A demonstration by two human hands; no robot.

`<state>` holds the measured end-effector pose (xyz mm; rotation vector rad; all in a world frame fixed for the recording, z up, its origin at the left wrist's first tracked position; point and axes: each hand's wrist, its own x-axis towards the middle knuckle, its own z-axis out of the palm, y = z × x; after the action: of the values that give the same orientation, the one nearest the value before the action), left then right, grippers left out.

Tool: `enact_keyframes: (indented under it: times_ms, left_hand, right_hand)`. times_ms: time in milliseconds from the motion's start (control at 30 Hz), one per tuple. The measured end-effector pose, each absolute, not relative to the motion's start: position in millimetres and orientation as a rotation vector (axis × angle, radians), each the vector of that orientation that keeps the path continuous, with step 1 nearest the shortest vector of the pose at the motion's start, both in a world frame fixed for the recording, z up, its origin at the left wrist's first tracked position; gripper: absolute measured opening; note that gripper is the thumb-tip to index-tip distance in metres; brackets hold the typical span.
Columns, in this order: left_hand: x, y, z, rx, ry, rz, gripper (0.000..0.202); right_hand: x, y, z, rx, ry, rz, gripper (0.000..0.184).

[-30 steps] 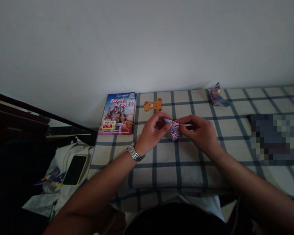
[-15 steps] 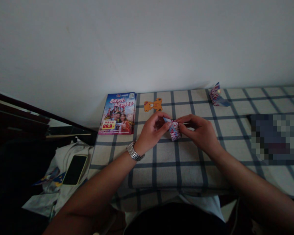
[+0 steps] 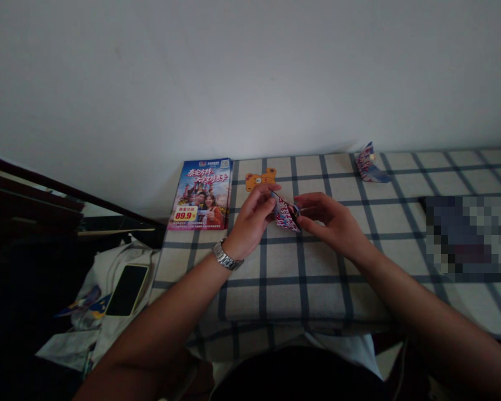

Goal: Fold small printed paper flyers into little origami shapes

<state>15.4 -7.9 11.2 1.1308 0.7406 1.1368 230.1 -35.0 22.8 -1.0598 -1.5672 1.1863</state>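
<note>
Over the checked tablecloth, my left hand pinches the left end of a small folded paper, printed in red, white and blue. The paper is tilted, with its right end lower and a dark gap showing along that side. At that right end, the thumb and fingers of my right hand close around the paper's edge. The far side of the paper and some fingertips are hidden. Just beyond my left hand lies a yellow bear picture, partly covered by the fingers.
A stack of printed flyers lies at the table's left end. Near the wall stands another folded paper piece. A blurred-out dark object is on the right. Below left, a phone rests on a white bag.
The folded paper has turned and shifted slightly left, from nearly upright to slanting. My right hand's fingers have spread a little, and a dark opening now shows at the paper's right side.
</note>
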Motion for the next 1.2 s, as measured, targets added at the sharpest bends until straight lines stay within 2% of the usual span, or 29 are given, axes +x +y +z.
enact_keyframes:
  times_ms: [200,433,533,867,1200]
  left_hand:
    - [17.1,-9.9,11.9,1.124,0.695,1.125,0.031]
    - [15.6,-8.1,9.4,1.194,0.712,1.101,0.047]
    - [15.5,-7.9,9.7,1.198,0.711,1.09,0.051]
    - [16.4,-9.4,8.9,1.084,0.688,1.059,0.053]
    - [14.5,-6.4,5.9,1.164,0.654,1.07,0.041]
  right_hand:
    - [230.2,-34.3,24.9,-1.074,-1.549,1.126,0.043]
    - [229.2,-32.1,24.8,-1.009,-1.4,1.292,0.03]
    - [229.3,-31.5,22.6,-0.983,-1.374,1.351,0.03]
    - [231.6,-28.7,19.4,-0.952,-1.269,1.397,0.029]
    - [234.1,-27.3,17.8,-0.938,-1.248,1.429,0.03]
